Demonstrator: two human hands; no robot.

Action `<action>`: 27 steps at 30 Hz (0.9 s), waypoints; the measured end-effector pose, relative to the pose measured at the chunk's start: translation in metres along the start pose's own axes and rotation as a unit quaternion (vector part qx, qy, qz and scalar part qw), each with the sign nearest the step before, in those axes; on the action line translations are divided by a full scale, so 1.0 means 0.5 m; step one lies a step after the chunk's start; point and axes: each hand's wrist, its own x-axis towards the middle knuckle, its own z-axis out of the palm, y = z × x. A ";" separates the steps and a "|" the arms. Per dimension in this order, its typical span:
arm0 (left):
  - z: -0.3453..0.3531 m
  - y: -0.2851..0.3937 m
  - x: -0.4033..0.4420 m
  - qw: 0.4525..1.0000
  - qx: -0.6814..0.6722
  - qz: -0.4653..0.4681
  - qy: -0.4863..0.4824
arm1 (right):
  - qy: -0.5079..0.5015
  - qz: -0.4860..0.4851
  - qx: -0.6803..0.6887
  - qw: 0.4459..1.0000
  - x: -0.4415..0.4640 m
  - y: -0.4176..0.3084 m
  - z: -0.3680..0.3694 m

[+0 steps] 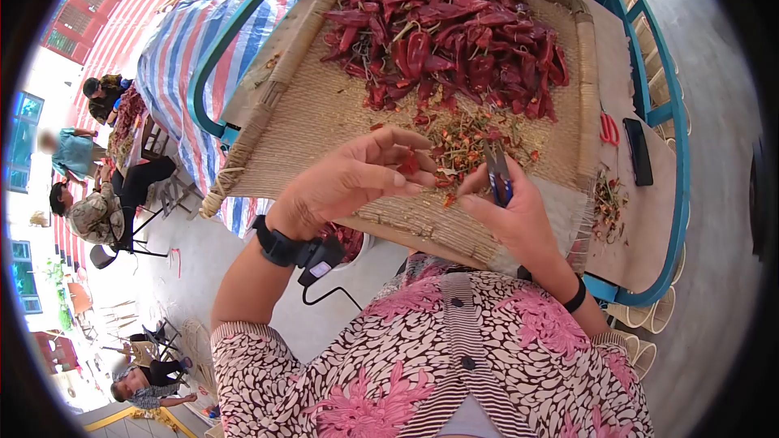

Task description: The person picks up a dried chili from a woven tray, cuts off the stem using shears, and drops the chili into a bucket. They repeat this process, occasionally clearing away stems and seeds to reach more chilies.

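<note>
The blue-railed platform [649,251] carries a woven tray [308,122], with red scissors [609,128], a black phone [638,152] and loose scraps [608,207] on its right. Red peppers [446,40] lie on the tray's far part, stem trimmings [471,142] nearer.

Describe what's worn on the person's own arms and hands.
The left hand and right hand are ungloved. The left wrist wears a black strap with a boxy dark device bearing a pale label; the right, a narrow black band. Short sleeves show a dark-and-white petal print and striped cuffs.

No text, label, brand, number or sign can be read in this view.
</note>
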 end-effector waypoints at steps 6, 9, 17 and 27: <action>0.029 -0.033 0.011 0.992 -0.126 0.011 -0.015 | 0.041 -0.074 0.065 0.994 0.009 0.005 0.025; 0.030 -0.039 0.011 0.994 -0.108 0.002 0.005 | 0.042 -0.075 0.077 0.993 0.011 0.005 0.026; 0.046 -0.059 0.008 0.986 -0.165 0.005 0.011 | 0.028 -0.138 -0.022 0.990 0.008 0.006 0.039; 0.045 -0.092 0.006 0.981 -0.192 0.029 -0.005 | 0.063 -0.154 -0.215 0.962 0.021 0.020 0.059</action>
